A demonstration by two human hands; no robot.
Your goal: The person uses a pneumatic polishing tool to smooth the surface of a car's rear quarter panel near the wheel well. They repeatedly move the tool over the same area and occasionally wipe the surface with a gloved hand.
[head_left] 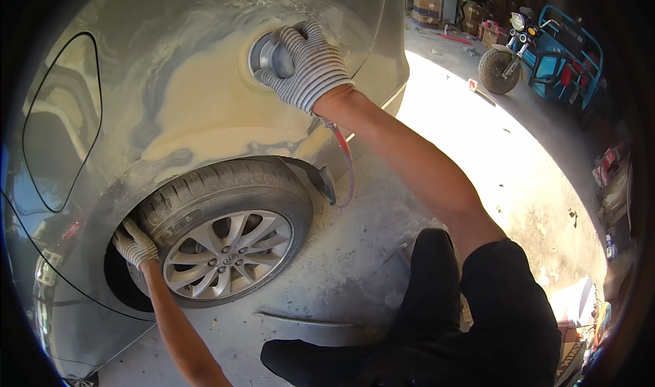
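My right hand (310,70), in a striped grey-white knit glove, is closed around a round orbital sander (261,56). The sander's disc lies against the tan filler patch (205,97) on the grey-green car panel above the wheel. From below my right wrist hangs a reddish air hose (344,152). My left hand (136,244), gloved the same way, rests at the wheel arch beside the tyre (205,199), its fingers stretched out and holding nothing. The silver alloy rim (232,254) faces me.
A fuel flap (61,121) is outlined on the panel at the left. A dark mud flap (326,184) hangs behind the tyre. On the floor lies a thin dark strip (310,321). A blue cargo tricycle (546,56) and boxes (426,8) stand at the far right.
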